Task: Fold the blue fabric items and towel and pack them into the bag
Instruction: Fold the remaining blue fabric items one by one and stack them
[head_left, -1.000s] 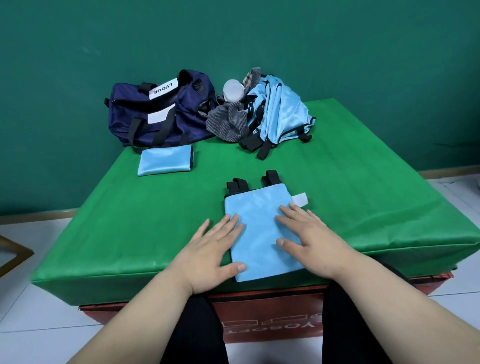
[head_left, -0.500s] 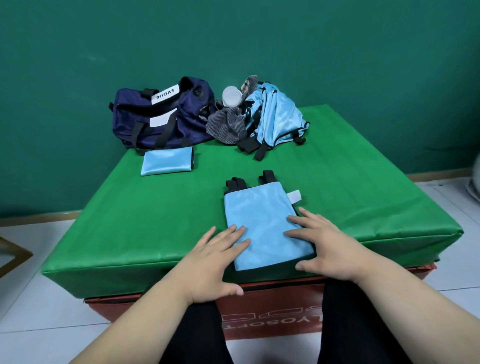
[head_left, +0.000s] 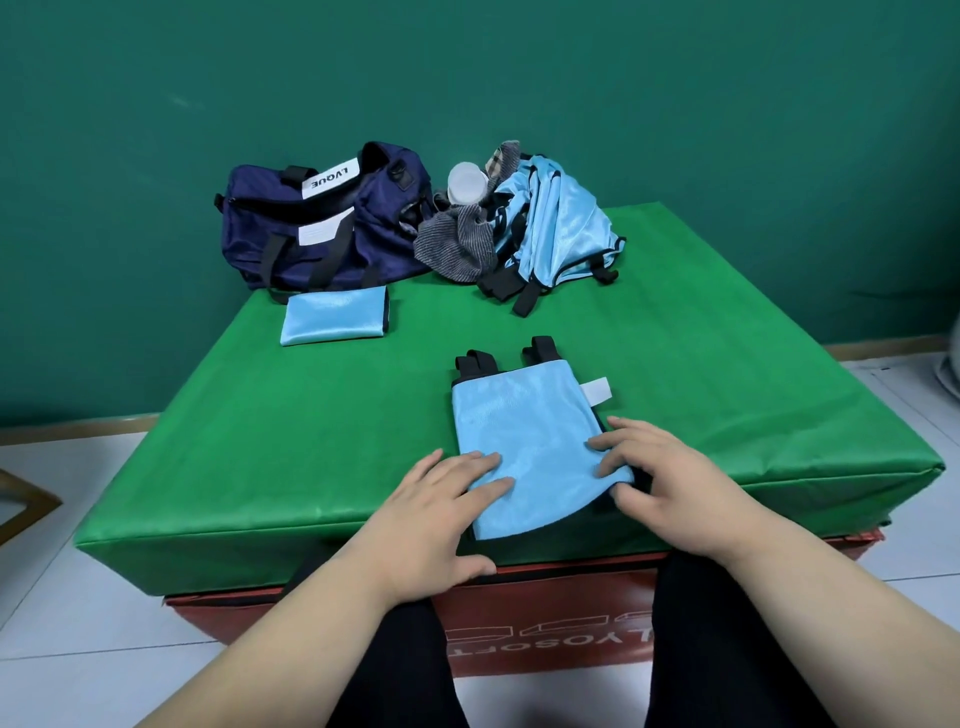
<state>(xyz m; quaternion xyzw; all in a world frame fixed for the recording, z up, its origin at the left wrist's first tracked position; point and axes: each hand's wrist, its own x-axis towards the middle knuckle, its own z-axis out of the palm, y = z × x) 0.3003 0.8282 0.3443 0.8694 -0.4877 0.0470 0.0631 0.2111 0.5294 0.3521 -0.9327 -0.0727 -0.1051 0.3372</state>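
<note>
Head: right hand (head_left: 670, 488) now around fabric (head_left: 530, 431) corner

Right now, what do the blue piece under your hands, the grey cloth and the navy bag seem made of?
The folded blue piece: thin synthetic, satin-like, judging by its soft sheen; black webbing straps at its far end. The grey cloth: matte, finely ribbed, likely knit or terry. The navy bag: matte woven fabric, probably nylon or polyester; it slumps softly.

Just right of the bag (head_left: 322, 228), a white cup (head_left: 467, 183) is half hidden behind the towel (head_left: 457, 244). The bag's inside is unseen.
</note>
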